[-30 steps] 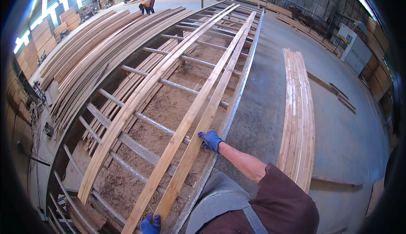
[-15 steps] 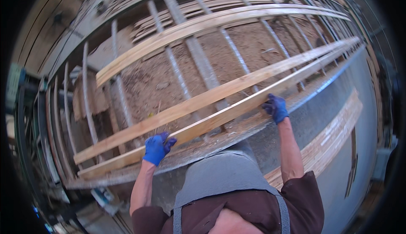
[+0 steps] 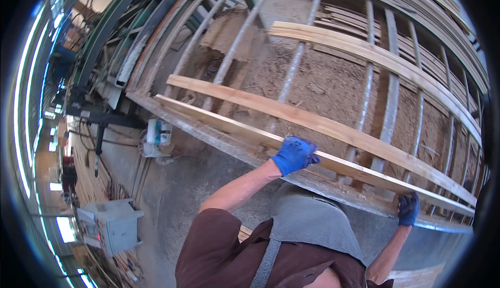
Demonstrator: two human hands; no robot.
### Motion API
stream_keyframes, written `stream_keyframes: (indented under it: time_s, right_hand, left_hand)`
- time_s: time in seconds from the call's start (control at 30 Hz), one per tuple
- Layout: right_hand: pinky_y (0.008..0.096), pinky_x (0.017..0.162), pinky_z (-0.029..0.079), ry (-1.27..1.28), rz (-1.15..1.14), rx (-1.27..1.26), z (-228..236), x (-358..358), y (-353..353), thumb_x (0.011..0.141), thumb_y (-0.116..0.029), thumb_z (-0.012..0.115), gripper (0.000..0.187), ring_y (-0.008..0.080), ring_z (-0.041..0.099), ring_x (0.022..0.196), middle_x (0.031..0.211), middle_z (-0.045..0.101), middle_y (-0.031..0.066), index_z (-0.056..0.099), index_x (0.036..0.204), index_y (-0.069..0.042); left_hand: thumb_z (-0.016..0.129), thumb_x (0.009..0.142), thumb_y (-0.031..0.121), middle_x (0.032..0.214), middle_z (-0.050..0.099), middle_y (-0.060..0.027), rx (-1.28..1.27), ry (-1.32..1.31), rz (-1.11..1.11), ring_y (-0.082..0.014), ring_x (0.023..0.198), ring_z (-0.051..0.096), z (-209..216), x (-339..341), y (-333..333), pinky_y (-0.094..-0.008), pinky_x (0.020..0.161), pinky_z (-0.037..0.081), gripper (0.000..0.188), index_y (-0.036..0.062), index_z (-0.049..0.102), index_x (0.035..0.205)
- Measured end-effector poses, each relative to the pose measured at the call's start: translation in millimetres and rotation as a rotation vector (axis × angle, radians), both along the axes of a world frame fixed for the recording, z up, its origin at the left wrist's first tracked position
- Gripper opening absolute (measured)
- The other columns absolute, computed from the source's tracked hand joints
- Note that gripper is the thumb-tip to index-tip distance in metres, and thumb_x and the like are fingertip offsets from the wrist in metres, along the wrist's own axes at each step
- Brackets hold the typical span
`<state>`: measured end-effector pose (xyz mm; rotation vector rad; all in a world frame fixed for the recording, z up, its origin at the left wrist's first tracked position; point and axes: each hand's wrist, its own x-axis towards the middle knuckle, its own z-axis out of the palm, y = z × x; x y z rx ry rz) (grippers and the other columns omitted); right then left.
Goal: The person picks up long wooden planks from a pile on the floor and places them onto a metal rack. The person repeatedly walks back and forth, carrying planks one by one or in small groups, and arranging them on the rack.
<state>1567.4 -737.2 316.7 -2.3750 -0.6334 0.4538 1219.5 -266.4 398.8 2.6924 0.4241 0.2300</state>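
Observation:
Along the near side of the roller rack lies a long wooden board (image 3: pixel 219 123), stood up on its narrow edge. My left hand (image 3: pixel 295 155), in a blue glove, is closed over the board's upper edge around its middle. Farther right, my right hand (image 3: pixel 409 208), also gloved in blue, has its fingers curled against the near face of the same board. Just beyond it, a second board (image 3: pixel 307 117) rests across the metal rollers (image 3: pixel 291 72), roughly parallel to the first.
A stack of boards (image 3: pixel 375 56) spans the rollers farther back. Sawdust and scraps (image 3: pixel 323 85) lie below the rollers. The rack's metal edge (image 3: pixel 208 142) runs in front of me. On the left are green machinery (image 3: pixel 112 30) and a grey cabinet (image 3: pixel 112 225) on the floor.
My view has swung to the left, bringing the machinery and grey cabinet into sight. Both hands stay on the board, and it still stands on edge beside the second board.

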Motion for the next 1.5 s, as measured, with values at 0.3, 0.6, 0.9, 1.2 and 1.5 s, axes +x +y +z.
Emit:
stream_keyframes:
  time_s: [0.3, 0.6, 0.9, 1.2, 1.5]
  right_hand:
    - [0.0318, 0.055, 0.049, 0.277, -0.373, 0.182, 60, -23, -2, 0.084, -0.009, 0.059, 0.034, 0.0227, 0.059, 0.064, 0.081, 0.064, 0.0116, 0.050, 0.117, -0.006]
    - [0.0392, 0.056, 0.058, 0.771, -0.928, 0.804, 38, -44, 80, 0.087, -0.030, 0.065, 0.033, 0.0282, 0.067, 0.069, 0.087, 0.063, 0.0162, 0.057, 0.102, -0.002]
    - [0.0398, 0.074, 0.054, 0.686, -0.983, 0.904, 67, -33, 35, 0.090, -0.044, 0.061, 0.049, 0.0261, 0.064, 0.088, 0.105, 0.061, 0.0139, 0.052, 0.120, -0.007]
    - [0.0430, 0.083, 0.052, 0.933, -0.797, 1.758, 38, 26, -7, 0.088, -0.061, 0.052, 0.062, 0.0265, 0.062, 0.093, 0.103, 0.063, 0.0130, 0.054, 0.117, -0.006]
    - [0.0451, 0.070, 0.053, 0.827, -0.893, 1.839, 18, 16, -9, 0.089, -0.058, 0.053, 0.064, 0.0282, 0.063, 0.074, 0.090, 0.064, 0.0145, 0.054, 0.117, -0.001]
  left_hand:
    - [0.068, 0.080, 0.032, 0.066, 0.060, -0.0128, -0.097, -0.131, -0.235, -0.0308, 0.060, 0.061, -25, 44, -13, -0.0407, 0.053, 0.045, 0.024, 0.0109, 0.062, 0.071]
    - [0.069, 0.079, 0.033, 0.076, 0.065, -0.0166, 0.193, -0.001, -0.096, -0.0355, 0.068, 0.062, -11, -18, 14, -0.0461, 0.064, 0.049, 0.026, 0.0076, 0.066, 0.086]
    - [0.068, 0.079, 0.028, 0.068, 0.063, -0.0154, -0.043, 0.199, -0.007, -0.0353, 0.066, 0.063, 22, -34, 7, -0.0456, 0.058, 0.048, 0.028, 0.0082, 0.067, 0.098]
    - [0.064, 0.086, 0.025, 0.075, 0.064, -0.0183, 0.501, 0.143, -0.356, -0.0358, 0.062, 0.060, -122, -137, 108, -0.0427, 0.055, 0.047, 0.032, 0.0156, 0.065, 0.117]
    - [0.064, 0.084, 0.038, 0.089, 0.067, -0.0177, 0.497, 0.652, 0.129, -0.0341, 0.083, 0.064, 135, -81, -9, -0.0461, 0.071, 0.050, 0.036, 0.0076, 0.066, 0.103]
